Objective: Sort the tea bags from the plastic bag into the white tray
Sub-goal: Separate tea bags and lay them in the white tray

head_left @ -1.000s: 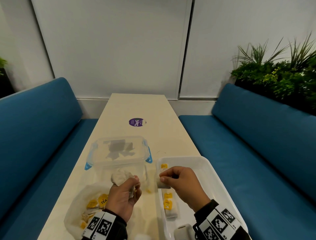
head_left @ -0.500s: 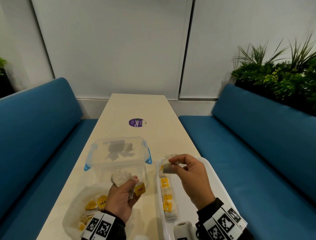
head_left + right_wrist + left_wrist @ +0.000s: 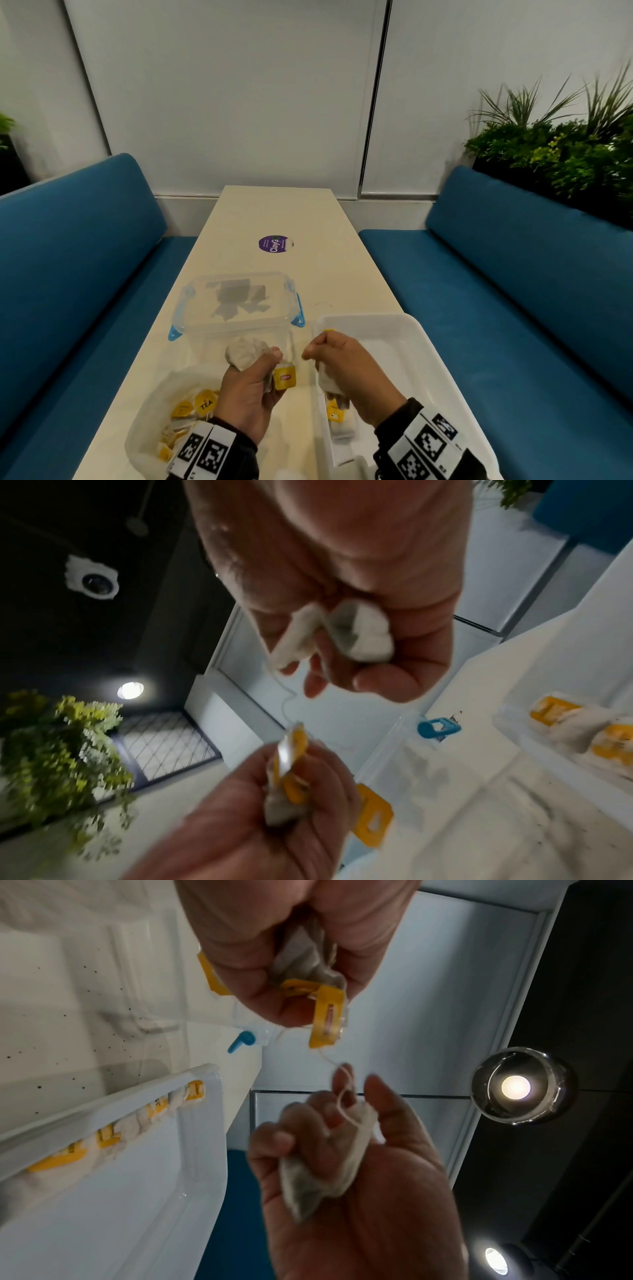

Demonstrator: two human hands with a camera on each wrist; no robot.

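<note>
My left hand (image 3: 270, 363) grips a crumpled bunch of tea bags (image 3: 245, 353), and a yellow tag (image 3: 285, 377) hangs from its fingers. Just to the right, my right hand (image 3: 315, 349) holds one tea bag (image 3: 328, 382) over the left rim of the white tray (image 3: 421, 342). In the left wrist view a thin string (image 3: 339, 1074) runs from the tag (image 3: 327, 1018) to that tea bag (image 3: 322, 1175). A row of tea bags (image 3: 337, 414) lies along the tray's left wall. The plastic bag (image 3: 150, 411) lies at the near left with several tea bags inside.
A clear lidded box (image 3: 239, 301) with blue clips stands just beyond my hands. A purple sticker (image 3: 275, 244) marks the table further back. Blue benches (image 3: 513, 291) flank the narrow table, and plants (image 3: 565, 154) stand behind the right one.
My right hand, with its tea bag, rose toward the tray's far corner, then came back left, close to my left hand. A yellow tag has dropped into view below my left fingers.
</note>
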